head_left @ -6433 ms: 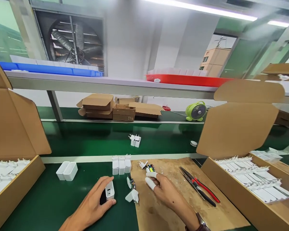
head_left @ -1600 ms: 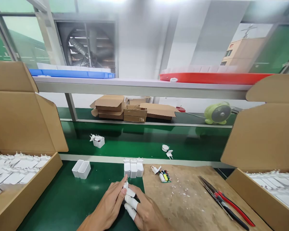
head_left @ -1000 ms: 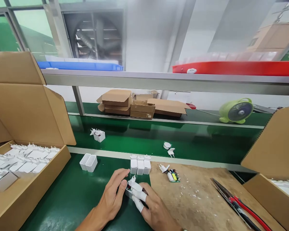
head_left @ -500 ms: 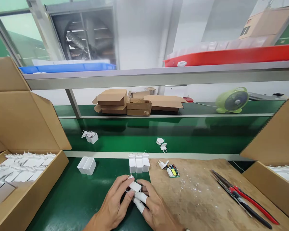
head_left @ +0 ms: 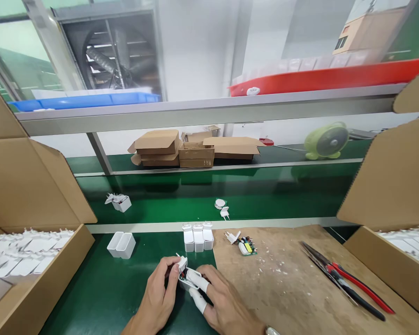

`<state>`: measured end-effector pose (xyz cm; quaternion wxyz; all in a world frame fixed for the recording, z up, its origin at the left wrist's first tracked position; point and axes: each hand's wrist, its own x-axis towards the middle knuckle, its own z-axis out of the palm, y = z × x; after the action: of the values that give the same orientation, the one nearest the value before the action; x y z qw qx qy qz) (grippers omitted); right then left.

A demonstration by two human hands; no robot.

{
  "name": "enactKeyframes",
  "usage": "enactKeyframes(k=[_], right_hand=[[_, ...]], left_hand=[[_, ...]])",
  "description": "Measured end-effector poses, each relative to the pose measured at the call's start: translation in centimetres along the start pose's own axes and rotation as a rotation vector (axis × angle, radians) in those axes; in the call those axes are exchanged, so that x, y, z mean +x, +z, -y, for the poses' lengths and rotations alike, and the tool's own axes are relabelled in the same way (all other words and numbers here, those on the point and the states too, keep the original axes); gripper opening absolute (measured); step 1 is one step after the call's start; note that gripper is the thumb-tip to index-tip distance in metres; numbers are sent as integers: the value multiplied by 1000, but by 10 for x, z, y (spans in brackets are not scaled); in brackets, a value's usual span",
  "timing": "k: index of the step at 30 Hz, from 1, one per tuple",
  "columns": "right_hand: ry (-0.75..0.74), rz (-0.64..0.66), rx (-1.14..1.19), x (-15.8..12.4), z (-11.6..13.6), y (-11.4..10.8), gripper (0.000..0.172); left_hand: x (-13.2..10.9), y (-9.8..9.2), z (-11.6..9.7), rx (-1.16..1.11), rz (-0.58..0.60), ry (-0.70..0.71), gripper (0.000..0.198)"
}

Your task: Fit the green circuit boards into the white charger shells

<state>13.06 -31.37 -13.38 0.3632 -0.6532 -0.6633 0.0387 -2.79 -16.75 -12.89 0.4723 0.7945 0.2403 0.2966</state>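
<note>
My left hand (head_left: 158, 291) pinches a white plug cap (head_left: 182, 263) with its pins pointing up, between thumb and forefinger. Just below it, a white charger housing (head_left: 186, 283) lies in the fingers of my right hand (head_left: 225, 300), which has white finger covers on two fingers. Dark electronic parts show between cap and housing. Behind my hands, several white chargers (head_left: 199, 238) stand side by side on the green table. Two open white housings (head_left: 121, 244) sit to the left. A loose plug cap (head_left: 232, 237) and a circuit board (head_left: 246, 246) lie at the right.
Cardboard boxes of white chargers flank me, one left (head_left: 66, 265) and one right (head_left: 387, 260). Red-handled pliers (head_left: 345, 277) and tweezers rest on the brown board (head_left: 282, 279). A partly assembled charger (head_left: 121, 203) and a round part (head_left: 220, 204) lie farther back.
The plug cap is now tilted up at the left, baring electronics between it and the housing. My hands have shifted slightly left. The camera view has turned a little.
</note>
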Motion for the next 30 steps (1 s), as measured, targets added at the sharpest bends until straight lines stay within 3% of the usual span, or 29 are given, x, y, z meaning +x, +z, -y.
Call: enactKeyframes(k=[4,6,9,12,16,21,23,27,30], right_hand=[[101,-13,150,3,1,-1,30],[278,-62,478,5,0,2,24],[631,-118,1113,7,-2,11,52],[773,-156,1319,7,0,20,65],[795,-201,1348,9,7,20,59],[770,-236,1287,13,7,13,60],[713,-273,1125,12,3,12,58],[598,-304,552,3,-10,18,44],[568,-307,394,-5,-16,25,47]], left_hand=[[0,0,9,0,24,30,39],[-2,1,16,31,54,171,51],[-5,6,20,125,60,432,95],[-7,14,15,181,-37,599,94],[-4,17,9,205,-139,685,86],[-2,14,5,239,-125,647,79],[-3,13,6,269,-104,599,74],[-3,12,11,338,-26,538,75],[-2,10,13,398,23,565,71]])
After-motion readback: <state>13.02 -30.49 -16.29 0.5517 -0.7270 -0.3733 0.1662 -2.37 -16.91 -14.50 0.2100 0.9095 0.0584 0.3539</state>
